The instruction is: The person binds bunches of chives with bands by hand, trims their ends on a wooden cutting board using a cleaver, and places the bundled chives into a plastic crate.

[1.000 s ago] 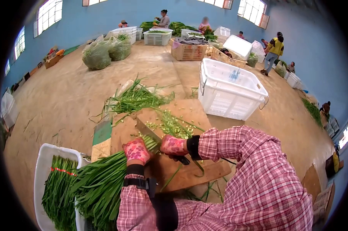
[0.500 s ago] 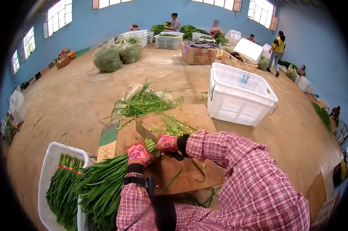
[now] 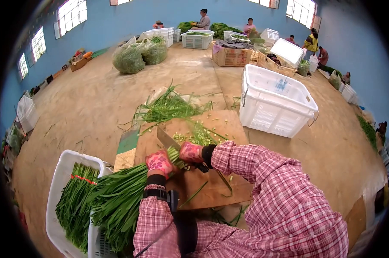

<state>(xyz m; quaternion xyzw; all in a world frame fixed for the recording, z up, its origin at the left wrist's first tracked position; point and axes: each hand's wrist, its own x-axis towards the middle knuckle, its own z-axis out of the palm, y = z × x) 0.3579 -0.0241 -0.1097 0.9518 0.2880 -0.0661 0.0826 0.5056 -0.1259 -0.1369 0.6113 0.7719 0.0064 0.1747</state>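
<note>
My left hand [image 3: 159,163], in a pink patterned glove, is closed around a thick bunch of long green stalks [image 3: 121,189]. The cut ends poke out past my fingers over the wooden board [image 3: 233,129]. My right hand [image 3: 192,153], gloved alike, grips a knife [image 3: 166,138] by its dark handle, close beside the stalk ends. The wide blade points up and left. Small chopped pieces [image 3: 201,136] lie on the board beyond the knife, and loose green trimmings [image 3: 168,107] are heaped past its far edge.
At the lower left a white crate [image 3: 57,185] holds a bundle [image 3: 76,193] tied with a red band. A white crate [image 3: 274,116] stands on the floor at the right. Farther back are filled plastic bags [image 3: 129,59], more crates and several people by the blue wall.
The whole view has shifted, so the surroundings appear farther right. Both hands keep their hold on the stalks and knife. In the background the person in yellow has changed position.
</note>
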